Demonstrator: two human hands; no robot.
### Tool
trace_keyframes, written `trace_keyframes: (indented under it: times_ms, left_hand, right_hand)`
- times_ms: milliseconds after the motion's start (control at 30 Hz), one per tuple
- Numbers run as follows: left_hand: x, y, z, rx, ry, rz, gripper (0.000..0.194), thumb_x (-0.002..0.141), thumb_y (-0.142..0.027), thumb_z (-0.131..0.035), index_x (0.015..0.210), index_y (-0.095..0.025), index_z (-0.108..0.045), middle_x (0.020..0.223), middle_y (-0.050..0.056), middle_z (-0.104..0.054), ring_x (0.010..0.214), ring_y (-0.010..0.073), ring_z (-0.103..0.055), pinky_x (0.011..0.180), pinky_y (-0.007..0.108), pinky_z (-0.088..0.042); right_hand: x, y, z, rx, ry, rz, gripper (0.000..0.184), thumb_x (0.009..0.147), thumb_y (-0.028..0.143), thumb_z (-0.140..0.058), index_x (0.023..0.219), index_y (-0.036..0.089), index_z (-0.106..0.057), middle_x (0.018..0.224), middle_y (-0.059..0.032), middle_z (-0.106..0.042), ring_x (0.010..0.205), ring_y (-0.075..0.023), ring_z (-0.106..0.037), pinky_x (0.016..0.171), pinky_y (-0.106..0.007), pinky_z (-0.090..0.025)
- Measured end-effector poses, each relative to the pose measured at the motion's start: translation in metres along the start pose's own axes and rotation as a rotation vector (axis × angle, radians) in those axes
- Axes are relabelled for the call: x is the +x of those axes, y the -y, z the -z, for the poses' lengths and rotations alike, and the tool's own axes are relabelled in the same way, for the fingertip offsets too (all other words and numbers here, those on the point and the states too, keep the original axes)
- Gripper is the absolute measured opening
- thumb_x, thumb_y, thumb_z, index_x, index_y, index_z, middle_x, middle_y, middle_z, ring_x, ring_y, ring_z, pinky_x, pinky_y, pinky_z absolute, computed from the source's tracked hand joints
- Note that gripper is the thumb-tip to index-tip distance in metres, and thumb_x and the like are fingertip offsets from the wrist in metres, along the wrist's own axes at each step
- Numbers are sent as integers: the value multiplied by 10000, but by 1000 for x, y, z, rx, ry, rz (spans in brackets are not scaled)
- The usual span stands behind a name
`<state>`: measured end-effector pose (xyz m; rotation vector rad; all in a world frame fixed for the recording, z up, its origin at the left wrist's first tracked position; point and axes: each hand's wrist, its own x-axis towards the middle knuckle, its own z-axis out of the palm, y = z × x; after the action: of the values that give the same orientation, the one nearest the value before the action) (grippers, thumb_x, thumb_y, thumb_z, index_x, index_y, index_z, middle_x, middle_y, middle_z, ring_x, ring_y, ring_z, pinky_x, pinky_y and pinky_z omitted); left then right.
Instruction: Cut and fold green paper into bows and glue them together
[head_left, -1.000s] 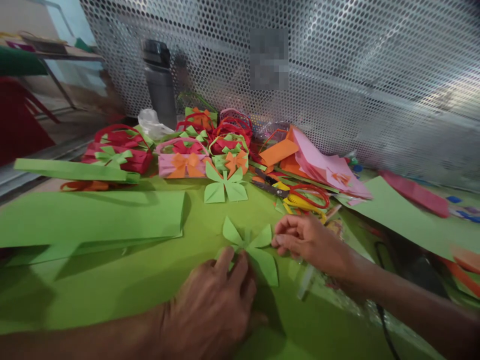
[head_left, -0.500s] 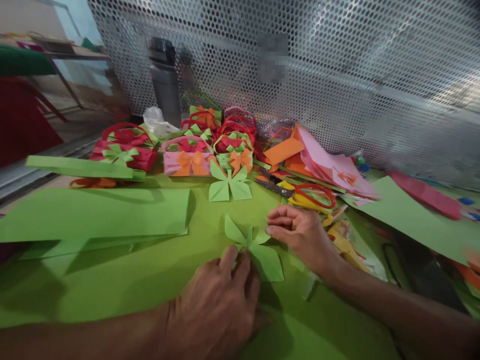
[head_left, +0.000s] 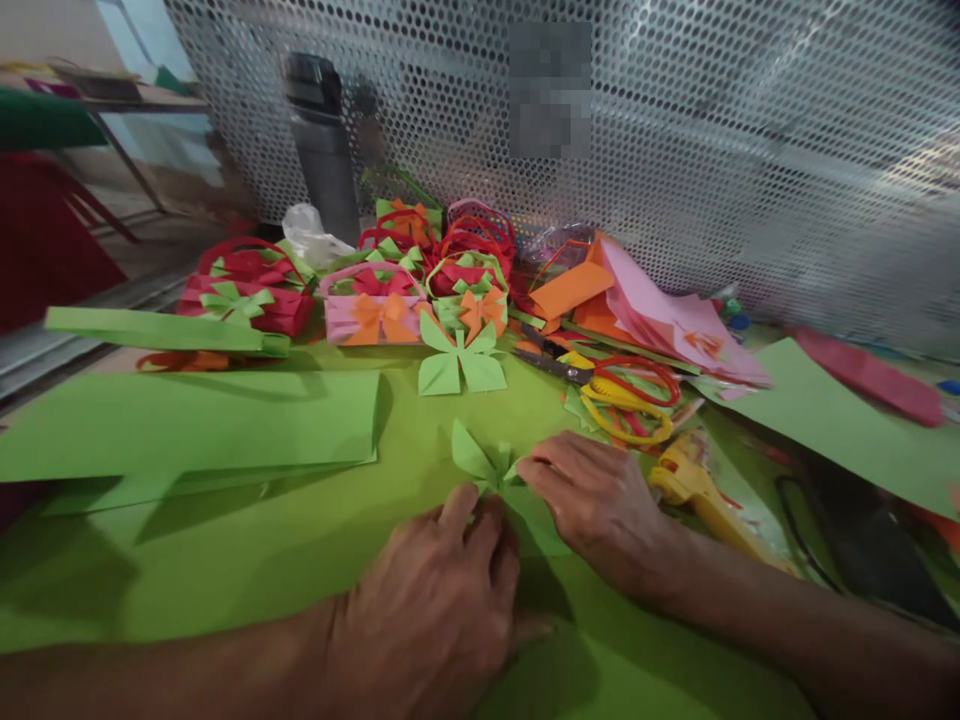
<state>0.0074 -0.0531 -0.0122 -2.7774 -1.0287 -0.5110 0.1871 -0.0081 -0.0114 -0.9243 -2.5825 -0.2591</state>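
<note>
A light green paper bow (head_left: 470,455) with petal-like flaps lies on the green tabletop, partly covered by both hands. My left hand (head_left: 450,585) is closed on its near left side, the fingertips pressing the paper close to the centre. From the right, my right hand (head_left: 592,500) has its fingers bent together on the upper right flap and covers much of that side. Just beyond, a second green paper bow (head_left: 461,365) with four flaps rests in front of the small paper bags.
Red-and-yellow-handled scissors (head_left: 600,380) and a yellow glue gun (head_left: 701,490) lie right. Folded green paper (head_left: 195,425) lies left. Small paper bags (head_left: 375,310) with bows and a dark bottle (head_left: 322,150) stand behind, before a perforated metal panel (head_left: 712,120). Pink sheets (head_left: 660,300) are piled right.
My right hand has moved down and inward onto the bow's right flap, with its fingers closing there. My left hand stays at the bow's near left. The view has shifted slightly.
</note>
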Motion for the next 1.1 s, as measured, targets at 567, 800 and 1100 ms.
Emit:
trace_keyframes:
  times_ms: [567, 800, 1100]
  left_hand:
    - [8, 8, 11, -109, 266, 47, 247, 828, -359, -577, 822, -131, -673, 778, 85, -622, 758, 256, -537, 656, 432, -491]
    - [9, 16, 10, -197, 257, 118, 164, 846, -265, -548, 807, -128, -629, 813, 93, -590, 784, 248, -541, 610, 375, -487]
    - [10, 18, 10, -177, 315, 110, 155, 821, -258, -582, 764, -124, -637, 801, 88, -586, 791, 239, -527, 630, 358, -472]
  right_hand:
    - [1, -1, 2, -169, 122, 84, 144, 831, 84, -490, 800, 127, -624, 717, -72, -597, 666, -196, -501, 577, -306, -353]
    - [1, -1, 3, -177, 136, 119, 118, 816, 98, -521, 773, 130, -625, 698, -64, -588, 647, -194, -482, 552, -309, -342]
    - [0, -4, 3, -135, 98, 117, 183, 860, 94, -457, 857, 121, -638, 733, -72, -604, 665, -196, -509, 561, -307, -362]
